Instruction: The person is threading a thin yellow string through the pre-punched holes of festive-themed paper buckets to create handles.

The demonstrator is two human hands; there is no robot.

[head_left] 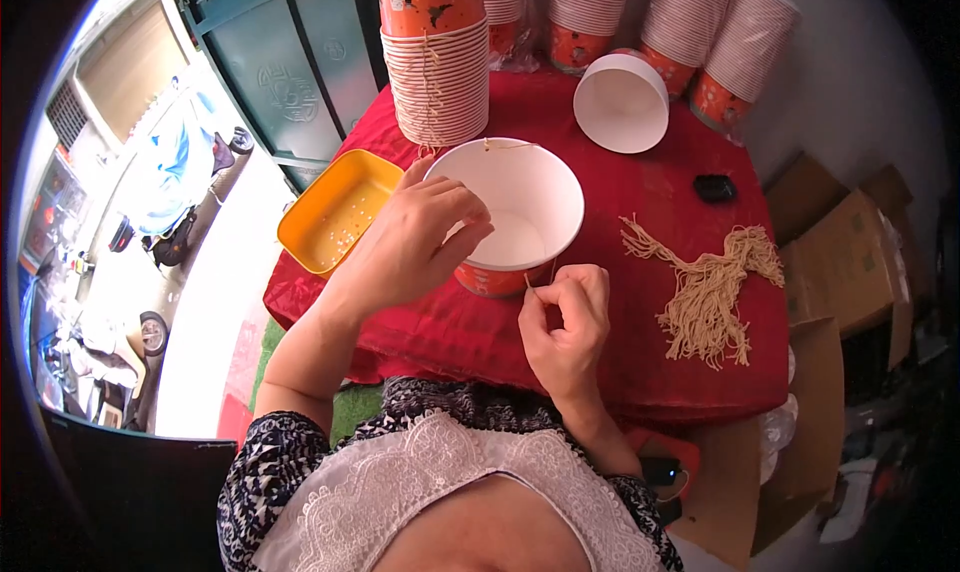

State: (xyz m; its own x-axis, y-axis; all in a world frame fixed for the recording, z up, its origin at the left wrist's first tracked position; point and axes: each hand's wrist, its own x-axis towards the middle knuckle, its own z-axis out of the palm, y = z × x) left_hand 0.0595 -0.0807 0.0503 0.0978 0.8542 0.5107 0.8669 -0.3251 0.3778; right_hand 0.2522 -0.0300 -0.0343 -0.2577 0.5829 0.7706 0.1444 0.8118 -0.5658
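A white-lined paper bucket (530,197) with an orange printed outside stands upright in front of me, mouth up. A thin tan string lies along its far rim. My left hand (425,217) reaches over the bucket's left rim. Its fingers are loosely bent, with a gap between thumb and forefinger and nothing visible in them. Just before the bucket's front side, my right hand (570,322) is closed in a pinch on a tan string (528,281), whose short end sticks up. To the right lies a loose bundle of tan strings (710,302).
On the red cloth-covered table (620,372) are a yellow tray (345,207) with small white bits, a tall bucket stack (437,82), a tipped bucket (621,104) and a small black dish (715,188). Wrapped bucket stacks (685,17) stand behind. Cardboard boxes (840,262) sit at right.
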